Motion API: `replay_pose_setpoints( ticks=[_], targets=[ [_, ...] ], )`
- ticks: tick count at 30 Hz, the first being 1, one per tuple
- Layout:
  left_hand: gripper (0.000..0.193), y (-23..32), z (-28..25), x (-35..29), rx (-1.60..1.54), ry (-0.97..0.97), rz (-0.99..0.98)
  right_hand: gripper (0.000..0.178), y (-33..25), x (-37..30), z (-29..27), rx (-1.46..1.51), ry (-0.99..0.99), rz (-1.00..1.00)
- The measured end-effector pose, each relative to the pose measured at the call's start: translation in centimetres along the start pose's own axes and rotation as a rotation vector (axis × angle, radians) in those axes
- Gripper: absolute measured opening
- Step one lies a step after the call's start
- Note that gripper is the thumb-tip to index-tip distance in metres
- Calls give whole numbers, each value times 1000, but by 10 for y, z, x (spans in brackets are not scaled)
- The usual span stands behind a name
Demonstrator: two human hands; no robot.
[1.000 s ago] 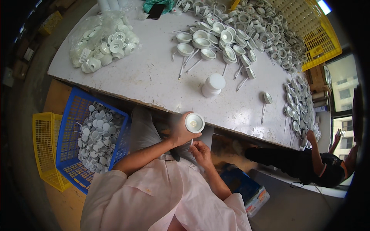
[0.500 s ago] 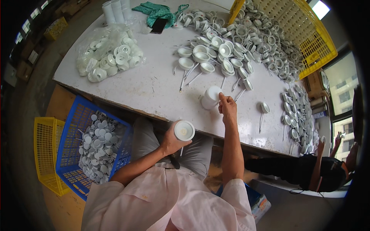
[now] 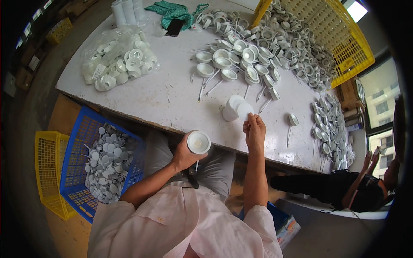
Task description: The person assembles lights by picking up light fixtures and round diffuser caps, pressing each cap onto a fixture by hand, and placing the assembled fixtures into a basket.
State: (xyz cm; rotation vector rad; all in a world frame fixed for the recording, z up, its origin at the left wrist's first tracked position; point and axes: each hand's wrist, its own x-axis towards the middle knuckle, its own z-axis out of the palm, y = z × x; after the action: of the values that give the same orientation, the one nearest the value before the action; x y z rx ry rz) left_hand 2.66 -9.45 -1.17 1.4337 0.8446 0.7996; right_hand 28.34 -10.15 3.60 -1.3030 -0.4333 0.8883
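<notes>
Since half-second back, your right hand (image 3: pixel 254 130) drew off white disc (image 3: pixel 245 109) from short stack (image 3: pixel 232 108) on white table (image 3: pixel 172 94); fingertips pinch disc edge; left hand (image 3: pixel 186 152) wraps round white lamp housing (image 3: pixel 198 142) at table edge; keep housing mouth up, seat disc flat.

My left hand (image 3: pixel 184 154) grips a white round housing (image 3: pixel 198 142); my right hand (image 3: pixel 254 130) pinches a white disc (image 3: pixel 245 110) above the surface (image 3: pixel 172 96).
</notes>
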Motion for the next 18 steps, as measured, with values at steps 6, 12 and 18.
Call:
replay_pose_setpoints(
  ticks=[6, 12, 18],
  targets=[
    [76, -1, 2, -1, 12, 22, 16, 19, 2, 8, 2, -24, -34, -2],
    [77, -2, -2, -4, -63, 3, -64, 16, 8, -16, -16, 214, 41, 48],
    [77, 32, 7, 7, 99, -31, 41, 10, 12, -58, -8, 396, -28, 117]
  ],
)
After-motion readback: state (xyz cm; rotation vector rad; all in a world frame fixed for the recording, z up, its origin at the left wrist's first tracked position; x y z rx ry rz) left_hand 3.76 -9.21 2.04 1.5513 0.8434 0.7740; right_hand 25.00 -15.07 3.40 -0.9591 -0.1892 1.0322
